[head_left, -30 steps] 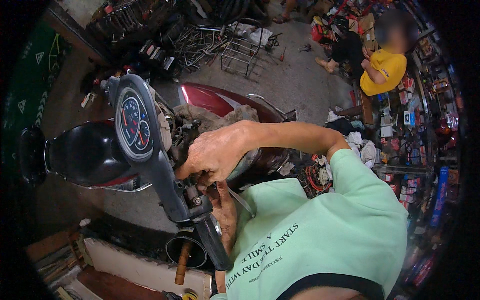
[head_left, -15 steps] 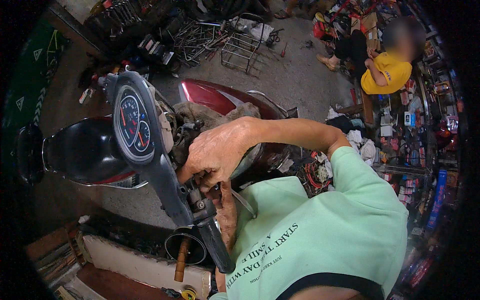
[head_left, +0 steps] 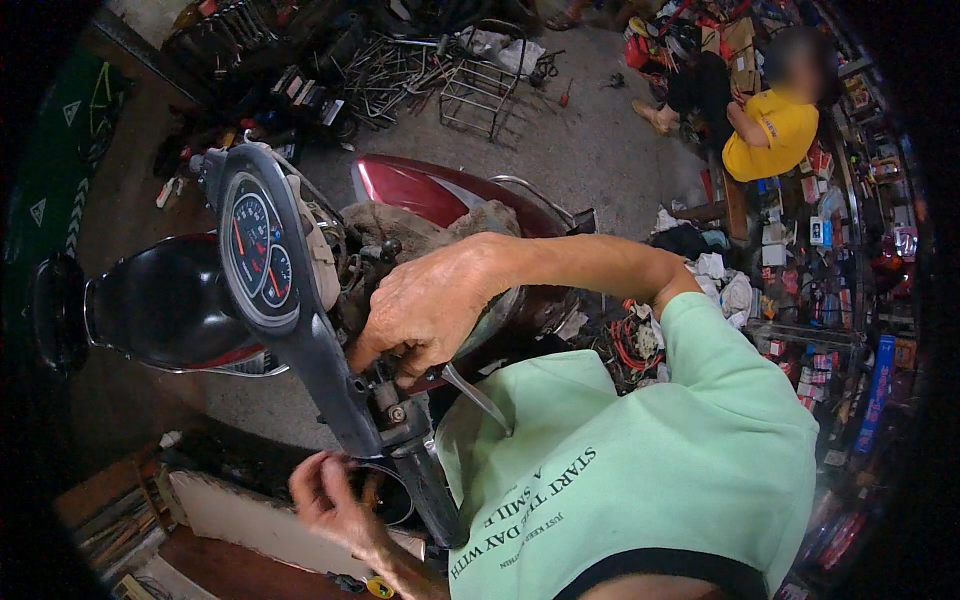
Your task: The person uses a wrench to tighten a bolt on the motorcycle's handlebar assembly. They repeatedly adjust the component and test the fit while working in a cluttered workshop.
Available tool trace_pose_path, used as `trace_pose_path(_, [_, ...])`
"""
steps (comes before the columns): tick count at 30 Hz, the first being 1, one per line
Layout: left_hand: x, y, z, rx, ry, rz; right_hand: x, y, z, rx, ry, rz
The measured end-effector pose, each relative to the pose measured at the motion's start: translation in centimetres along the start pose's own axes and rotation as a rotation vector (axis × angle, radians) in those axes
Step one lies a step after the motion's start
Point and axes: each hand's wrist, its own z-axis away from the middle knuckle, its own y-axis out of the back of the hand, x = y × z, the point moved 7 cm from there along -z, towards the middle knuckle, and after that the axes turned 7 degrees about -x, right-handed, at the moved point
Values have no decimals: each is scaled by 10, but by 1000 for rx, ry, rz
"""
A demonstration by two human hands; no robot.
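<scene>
The scooter's black handlebar cover crosses the middle, with the dial cluster set in it. My right hand bends over the bar near the lever mount, its fingers curled together; what they grip is hidden. A metal brake lever sticks out just below those fingers, its ball end against my green shirt. Beyond the black rubber handgrip, my left hand is raised with its fingers apart, slightly blurred. It is beside a round, dark, open-ended cup-like part, which it partly covers.
The black seat lies left, a red body panel beyond the bar. A wire rack and scattered metal tools lie on the floor. A person in yellow sits at the far right beside packed shelves. A pale bench stands near left.
My left hand has left the lever mount and moved down and left, past the handgrip to the cup-like part. My right hand stays at the mount. The handlebar has shifted slightly left.
</scene>
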Motion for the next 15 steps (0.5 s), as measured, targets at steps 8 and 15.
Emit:
trace_pose_path(8, [150,-71,11,-601,-1221,-1064,4,2,-1,17,55,-71])
trace_pose_path(15, [143,-66,15,-584,-1489,-1094,1,1,-1,81,154,-130])
